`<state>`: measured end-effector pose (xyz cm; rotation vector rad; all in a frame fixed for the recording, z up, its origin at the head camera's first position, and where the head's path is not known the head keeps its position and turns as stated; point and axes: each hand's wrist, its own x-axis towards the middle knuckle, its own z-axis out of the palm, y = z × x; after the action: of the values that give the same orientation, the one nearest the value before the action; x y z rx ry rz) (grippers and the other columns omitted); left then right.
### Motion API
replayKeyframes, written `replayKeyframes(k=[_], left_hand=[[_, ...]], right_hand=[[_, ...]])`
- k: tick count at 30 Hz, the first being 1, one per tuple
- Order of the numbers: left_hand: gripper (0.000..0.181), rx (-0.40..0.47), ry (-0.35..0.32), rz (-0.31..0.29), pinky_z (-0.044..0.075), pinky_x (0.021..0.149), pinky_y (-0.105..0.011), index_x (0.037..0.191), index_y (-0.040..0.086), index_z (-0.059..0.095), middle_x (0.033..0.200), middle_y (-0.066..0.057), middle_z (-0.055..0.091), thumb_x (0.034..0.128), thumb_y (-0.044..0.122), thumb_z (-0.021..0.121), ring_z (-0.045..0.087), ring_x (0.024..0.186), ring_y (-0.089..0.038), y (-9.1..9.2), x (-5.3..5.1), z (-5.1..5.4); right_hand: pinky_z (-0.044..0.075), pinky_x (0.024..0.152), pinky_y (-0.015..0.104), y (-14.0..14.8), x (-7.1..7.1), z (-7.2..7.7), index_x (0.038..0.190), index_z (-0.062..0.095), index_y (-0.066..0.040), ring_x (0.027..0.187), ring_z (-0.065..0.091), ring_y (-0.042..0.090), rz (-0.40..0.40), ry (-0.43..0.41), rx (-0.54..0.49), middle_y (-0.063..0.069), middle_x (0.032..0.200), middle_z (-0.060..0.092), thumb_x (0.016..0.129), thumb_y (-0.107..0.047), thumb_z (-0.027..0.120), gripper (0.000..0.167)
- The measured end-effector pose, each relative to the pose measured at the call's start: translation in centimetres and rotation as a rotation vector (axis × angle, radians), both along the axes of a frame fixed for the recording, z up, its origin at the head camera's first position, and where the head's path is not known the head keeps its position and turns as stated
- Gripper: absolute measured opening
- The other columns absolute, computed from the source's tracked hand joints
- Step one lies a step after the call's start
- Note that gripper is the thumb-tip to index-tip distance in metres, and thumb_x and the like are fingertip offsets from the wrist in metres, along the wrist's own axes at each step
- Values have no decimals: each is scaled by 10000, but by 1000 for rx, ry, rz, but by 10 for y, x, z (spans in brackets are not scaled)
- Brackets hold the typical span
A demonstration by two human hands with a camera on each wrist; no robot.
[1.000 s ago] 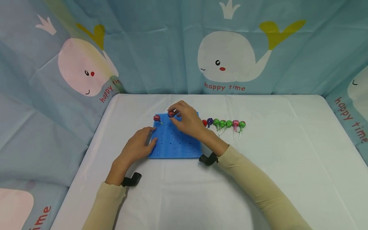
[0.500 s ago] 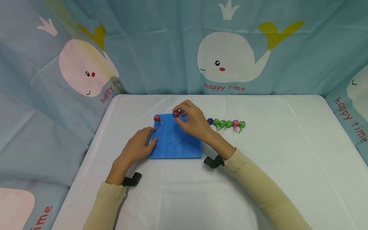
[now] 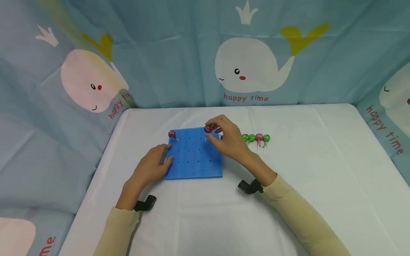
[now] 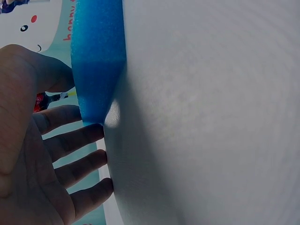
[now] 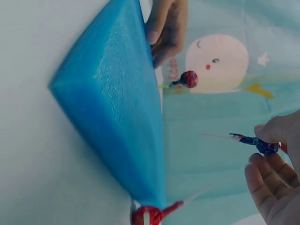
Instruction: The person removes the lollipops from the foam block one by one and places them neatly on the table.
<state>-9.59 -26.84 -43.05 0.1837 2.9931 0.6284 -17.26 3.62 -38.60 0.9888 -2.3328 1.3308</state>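
Observation:
A blue foam block (image 3: 192, 171) with rows of small holes lies on the table. My left hand (image 3: 151, 164) rests against its left edge, thumb and fingers extended, as the left wrist view (image 4: 33, 140) also shows. Between thumb and fingertips, my right hand (image 3: 230, 140) pinches a red-and-blue wrapped lollipop (image 3: 208, 129) by its head above the block's back right part. In the right wrist view this lollipop (image 5: 266, 146) has its stick pointing toward the block, the tip apart from it. Another red lollipop (image 3: 172, 134) stands in the back left corner, leaning slightly.
Right of the block lies a row of lollipops, including green ones (image 3: 252, 137) and a pink one (image 3: 259, 137); my right hand hides part of the row. A red lollipop (image 5: 146, 215) lies close beside the block. A whale-print curtain (image 3: 179, 71) backs the white table (image 3: 198, 217).
My right hand has carried the pinched lollipop rightward along the back of the block. My left hand stays at the left edge. The head view has shifted slightly.

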Motion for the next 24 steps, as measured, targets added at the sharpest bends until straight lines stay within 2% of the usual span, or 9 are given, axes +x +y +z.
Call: replayKeyframes(k=[6,14,19,24], left_hand=[[560,0,-21,-9,426,1207,-645,1527,6,498,1552,-235,555,1057,295,593,501,1470,-456,2,1,-2],[545,-8,-10,-10,424,1203,-654,1520,7,504,1544,-234,561,1056,277,598,499,1467,-460,-1,-2,5],[554,-11,-17,-21,422,1203,-657,1526,4,496,1550,-240,552,1059,289,588,496,1466,-467,-2,-3,5],[556,-2,-17,-15,417,1203,-661,1527,-2,495,1550,-250,548,1057,279,591,490,1467,-476,-1,-2,3]], right_hand=[[672,855,426,23,4,-1,1214,671,-26,1029,741,249,-32,-27,-2,135,1165,692,938,-68,790,304],[667,831,467,52,7,-5,1192,692,-2,991,733,253,-74,-24,-27,142,1146,694,914,-40,805,302],[667,835,461,65,8,-8,1197,707,-5,975,749,253,-115,-25,-21,135,1146,702,897,-19,815,320],[660,841,521,76,8,-11,1239,676,-4,1035,747,260,-138,-42,1,137,1178,700,915,-20,794,346]])
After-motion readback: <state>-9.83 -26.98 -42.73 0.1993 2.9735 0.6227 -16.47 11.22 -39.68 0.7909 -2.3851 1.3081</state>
